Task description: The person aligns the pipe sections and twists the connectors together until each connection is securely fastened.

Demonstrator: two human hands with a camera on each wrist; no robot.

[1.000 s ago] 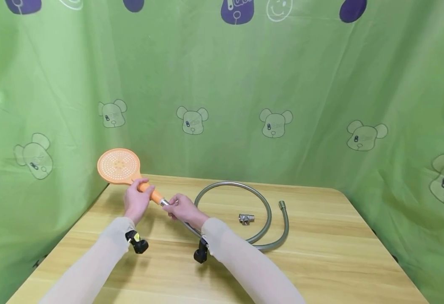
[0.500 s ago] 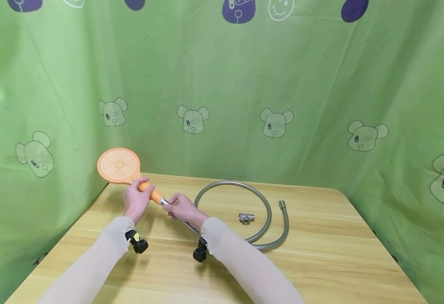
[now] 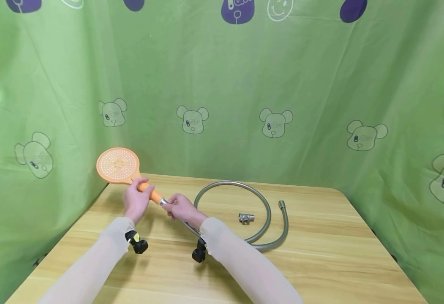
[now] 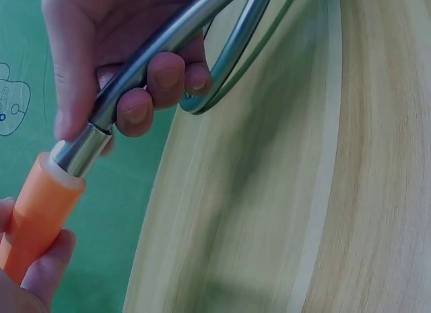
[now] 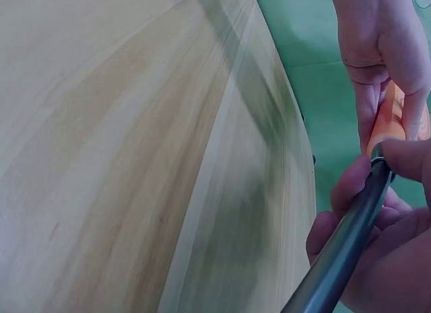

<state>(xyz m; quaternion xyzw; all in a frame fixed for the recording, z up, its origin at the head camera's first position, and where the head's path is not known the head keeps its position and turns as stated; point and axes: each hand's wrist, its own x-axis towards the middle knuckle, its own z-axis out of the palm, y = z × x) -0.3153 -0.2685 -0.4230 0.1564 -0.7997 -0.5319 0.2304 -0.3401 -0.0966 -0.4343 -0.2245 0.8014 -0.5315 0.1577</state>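
Observation:
An orange shower head (image 3: pixel 118 165) with a pale, hole-dotted face is raised over the table's far left corner. My left hand (image 3: pixel 136 201) grips its orange handle (image 4: pixel 42 209). Just below, my right hand (image 3: pixel 185 210) pinches the silver end fitting (image 4: pixel 83 150) of a grey metal shower hose (image 3: pixel 269 211), fingers curled round the hose end. In the left wrist view that fitting meets the white-rimmed end of the handle; how far it goes in is hidden. From the right hand the hose runs down into a loop on the table, its other end fitting (image 3: pixel 281 204) lying free.
A small silver tee valve (image 3: pixel 246 218) lies on the wooden table (image 3: pixel 332 245) inside the hose loop. Green patterned curtain (image 3: pixel 229 76) encloses the table at the back and sides. A small black camera is strapped to each wrist.
Almost nothing differs. The right hand's fingers shift very slightly at the fitting, while the shower head and hose keep nearly the same place.

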